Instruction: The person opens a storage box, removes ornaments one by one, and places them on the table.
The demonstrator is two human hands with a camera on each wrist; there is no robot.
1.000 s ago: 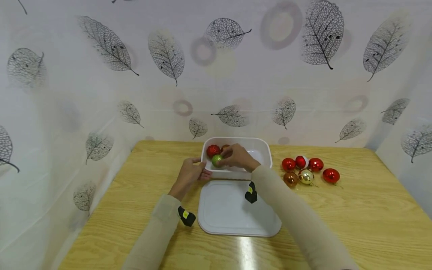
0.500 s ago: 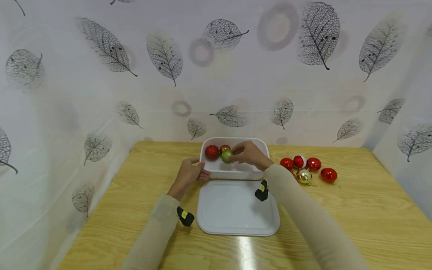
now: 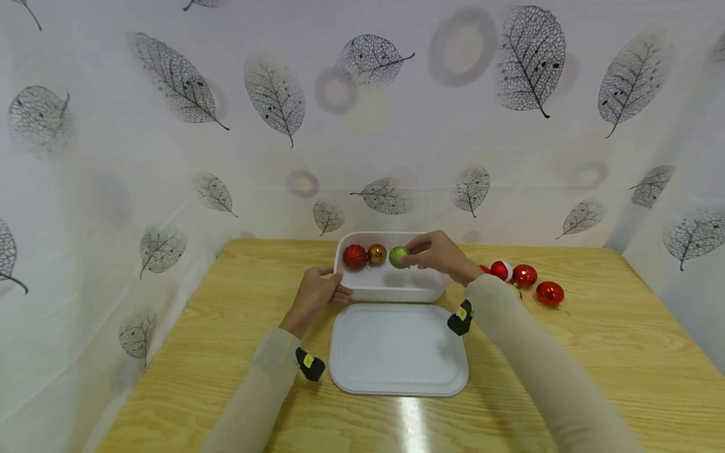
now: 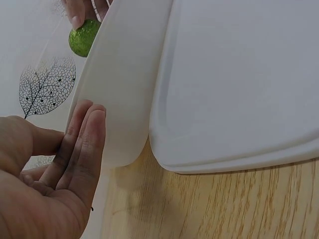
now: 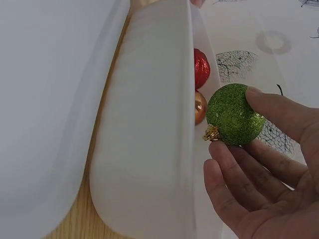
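Note:
My right hand [image 3: 442, 255] pinches a glittery green Christmas bauble [image 5: 234, 114] between thumb and fingers, its gold cap pointing down towards the box. It is over the white plastic box [image 3: 391, 294], above the rim in the left wrist view. Inside the box, at its left end, lie a ridged red bauble [image 3: 355, 257] and a shiny copper bauble [image 3: 377, 253]. With the thumb at the rim and fingers along the outer wall, my left hand [image 3: 317, 292] holds the box's front left corner.
A white lid [image 3: 399, 349] lies flat on the wooden table [image 3: 238, 340], right in front of the box. To the right are several baubles, among them a shiny red bauble [image 3: 550, 294]; my right sleeve [image 3: 527, 340] partly hides the group. A leaf-patterned curtain [image 3: 260, 189] hangs behind.
My right hand has moved right with the green bauble, away from the red and copper baubles at the box's left end. My left hand keeps its hold on the corner.

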